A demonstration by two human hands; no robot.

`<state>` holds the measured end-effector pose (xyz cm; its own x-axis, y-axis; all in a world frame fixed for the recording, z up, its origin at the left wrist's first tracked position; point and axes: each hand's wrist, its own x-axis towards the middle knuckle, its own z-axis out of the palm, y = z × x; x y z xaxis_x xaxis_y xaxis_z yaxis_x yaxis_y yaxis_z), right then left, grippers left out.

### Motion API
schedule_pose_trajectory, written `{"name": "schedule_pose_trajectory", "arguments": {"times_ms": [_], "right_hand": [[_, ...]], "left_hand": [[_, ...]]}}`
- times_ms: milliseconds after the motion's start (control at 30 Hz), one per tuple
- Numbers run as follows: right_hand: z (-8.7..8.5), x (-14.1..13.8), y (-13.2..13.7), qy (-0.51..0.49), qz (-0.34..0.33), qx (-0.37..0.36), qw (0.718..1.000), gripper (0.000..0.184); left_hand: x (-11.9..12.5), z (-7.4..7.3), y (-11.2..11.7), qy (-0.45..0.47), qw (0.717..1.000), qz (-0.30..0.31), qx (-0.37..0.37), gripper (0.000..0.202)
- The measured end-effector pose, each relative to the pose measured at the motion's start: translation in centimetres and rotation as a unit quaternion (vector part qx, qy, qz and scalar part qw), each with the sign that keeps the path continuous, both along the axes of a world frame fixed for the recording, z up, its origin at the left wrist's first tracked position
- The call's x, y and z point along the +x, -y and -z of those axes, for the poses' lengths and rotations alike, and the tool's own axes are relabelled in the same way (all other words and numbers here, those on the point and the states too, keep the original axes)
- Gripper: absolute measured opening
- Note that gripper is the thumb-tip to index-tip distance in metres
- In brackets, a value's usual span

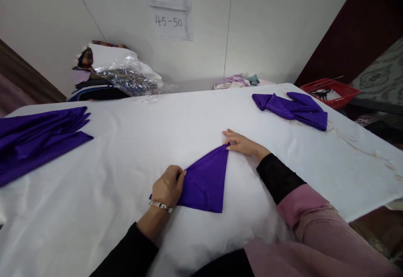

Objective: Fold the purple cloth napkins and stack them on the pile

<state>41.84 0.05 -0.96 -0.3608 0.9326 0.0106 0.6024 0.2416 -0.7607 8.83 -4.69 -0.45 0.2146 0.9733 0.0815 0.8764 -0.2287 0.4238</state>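
Note:
A purple cloth napkin [206, 182], folded to a triangle, lies on the white-covered table [135, 142] in front of me. My left hand [168, 184], with a bracelet at the wrist, pinches the napkin along its slanting upper edge and hides part of its left corner. At the top right corner, my right hand [241, 142] holds the cloth tip between thumb and finger, its other fingers stretched out. The napkin's lower edge looks finely zigzagged.
Layered purple cloths [37, 138] lie at the left. More folded purple cloth [292, 109] rests at the back right, near a red basket [330, 92]. Behind stand stacked fabrics with clear plastic [135, 79] and a small pastel cloth pile [233, 82]. Handwritten paper signs [171, 21] hang on the wall.

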Motion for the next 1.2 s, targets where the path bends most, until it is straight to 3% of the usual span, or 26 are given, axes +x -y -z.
{"name": "schedule_pose_trajectory", "arguments": {"times_ms": [467,767,900,1033,1200], "right_hand": [[-0.5,0.2,-0.2,0.072,0.009,0.029,0.997,0.026],[0.4,-0.1,-0.4,0.067,0.068,0.053,0.994,0.011],[0.3,-0.5,-0.3,0.108,0.068,0.095,0.987,0.005],[-1.0,-2.6,0.6,0.161,0.034,0.171,0.971,0.019],[-2.3,-9.0,4.0,0.103,-0.071,0.195,0.973,0.032]], "left_hand": [[-0.1,-0.1,-0.3,-0.02,1.0,-0.009,-0.012,0.016],[0.0,-0.2,-0.3,-0.009,1.0,0.011,-0.002,0.012],[0.0,0.0,-0.3,-0.009,1.0,0.014,0.002,0.014],[0.1,0.1,-0.3,-0.007,1.0,0.01,0.005,0.014],[0.1,0.2,-0.3,-0.009,1.0,0.02,0.006,0.015]]}}
